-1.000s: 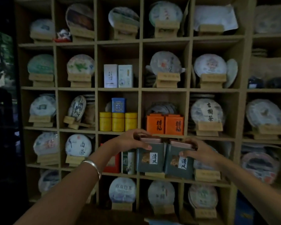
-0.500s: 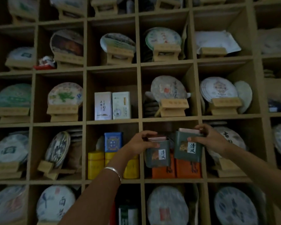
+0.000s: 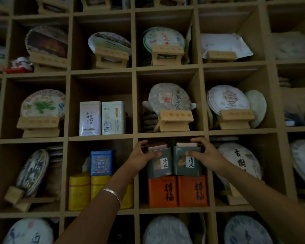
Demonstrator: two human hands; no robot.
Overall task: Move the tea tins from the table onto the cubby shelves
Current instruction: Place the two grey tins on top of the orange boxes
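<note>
Two grey-green tea tins with white labels sit side by side inside one cubby, on top of two orange tins (image 3: 178, 191). My left hand (image 3: 141, 155) grips the left green tin (image 3: 159, 164) by its upper left corner. My right hand (image 3: 205, 154) grips the right green tin (image 3: 187, 162) by its upper right corner. Both tins have pale pinkish lids and touch each other. The left one leans slightly.
The wooden cubby shelf (image 3: 136, 103) fills the view. Round wrapped tea cakes on wooden stands occupy most cubbies. Two white boxes (image 3: 101, 118) stand above left; yellow canisters (image 3: 79, 191) and a blue tin (image 3: 101, 162) fill the cubby to the left.
Both hands lifted the green tins from the lower row up and into the cubby, onto the orange tins. The tins came together, and the view tilted upward.
</note>
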